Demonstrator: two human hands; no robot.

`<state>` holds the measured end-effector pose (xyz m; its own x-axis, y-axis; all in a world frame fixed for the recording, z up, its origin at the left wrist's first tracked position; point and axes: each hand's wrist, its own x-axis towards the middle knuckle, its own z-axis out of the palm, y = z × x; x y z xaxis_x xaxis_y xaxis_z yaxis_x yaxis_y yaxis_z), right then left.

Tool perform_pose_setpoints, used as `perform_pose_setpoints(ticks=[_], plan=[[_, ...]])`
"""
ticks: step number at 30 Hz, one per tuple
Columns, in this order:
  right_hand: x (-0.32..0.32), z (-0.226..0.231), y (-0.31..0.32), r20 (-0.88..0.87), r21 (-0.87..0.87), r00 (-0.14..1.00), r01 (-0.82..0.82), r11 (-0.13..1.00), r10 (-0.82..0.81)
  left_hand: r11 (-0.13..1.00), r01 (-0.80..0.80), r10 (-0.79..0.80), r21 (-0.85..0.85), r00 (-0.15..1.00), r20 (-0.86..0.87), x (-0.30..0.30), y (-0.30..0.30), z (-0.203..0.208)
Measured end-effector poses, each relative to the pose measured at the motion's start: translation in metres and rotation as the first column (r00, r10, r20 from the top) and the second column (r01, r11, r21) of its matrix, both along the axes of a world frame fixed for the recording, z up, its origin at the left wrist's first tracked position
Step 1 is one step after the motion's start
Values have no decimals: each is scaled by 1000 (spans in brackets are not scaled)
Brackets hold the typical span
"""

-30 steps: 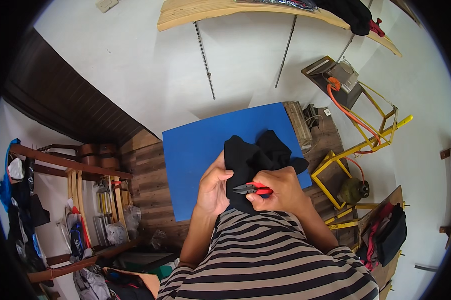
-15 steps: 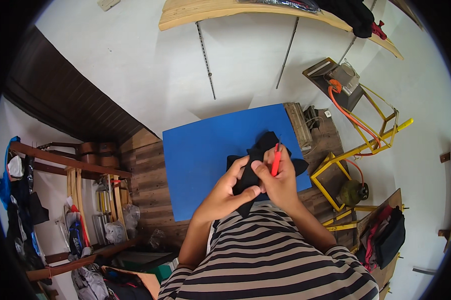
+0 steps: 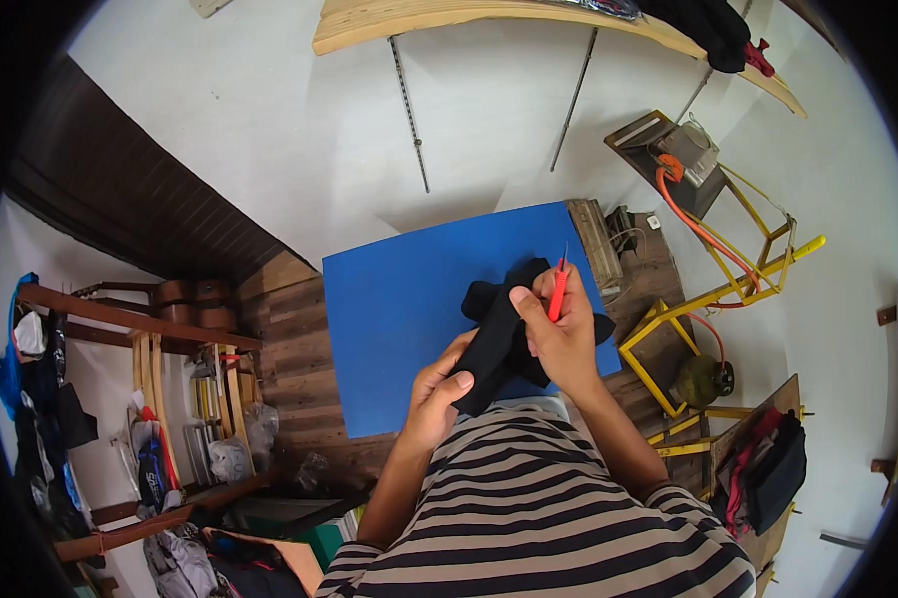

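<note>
A piece of black cloth [image 3: 490, 351] is stretched between my two hands above the blue tabletop [image 3: 389, 309], its folds hanging down behind them. My left hand [image 3: 435, 397] grips the near left end, thumb lying on top. At the far right end, my right hand [image 3: 568, 344] pinches the cloth under its thumb. The same hand also holds a red seam ripper [image 3: 557, 294], its thin metal tip pointing up and away from me. The fingertips beneath the cloth are hidden.
A wooden block [image 3: 595, 244] stands by the table's right edge. Further right is a yellow metal frame [image 3: 708, 294] with an orange hose and a green gas cylinder [image 3: 705, 382]. Shelves [image 3: 140, 319] with clothes and bags are on the left. A wooden shelf [image 3: 449, 22] crosses the far wall.
My hands have moved apart, and the bunched cloth is now drawn out into a long strip between them. My left hand has shifted slightly left and nearer; the seam ripper stays in my right hand.
</note>
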<state>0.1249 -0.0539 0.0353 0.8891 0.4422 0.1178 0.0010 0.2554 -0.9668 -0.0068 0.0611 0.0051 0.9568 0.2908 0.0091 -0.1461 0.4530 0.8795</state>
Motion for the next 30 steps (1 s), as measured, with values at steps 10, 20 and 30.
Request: perform_pose_setpoints(ticks=[10, 20, 30], plan=[[-8, 11, -20, 431, -404, 891, 52, 913, 140, 891, -7, 61, -455, 993, 104, 5, 2, 2], [-10, 1, -16, 539, -544, 818, 160, 823, 198, 909, 28, 20, -415, 993, 113, 8, -4, 4], [-17, -1, -16, 555, -490, 812, 146, 859, 179, 894, 72, 2, -442, 986, 165, 9, -4, 8]])
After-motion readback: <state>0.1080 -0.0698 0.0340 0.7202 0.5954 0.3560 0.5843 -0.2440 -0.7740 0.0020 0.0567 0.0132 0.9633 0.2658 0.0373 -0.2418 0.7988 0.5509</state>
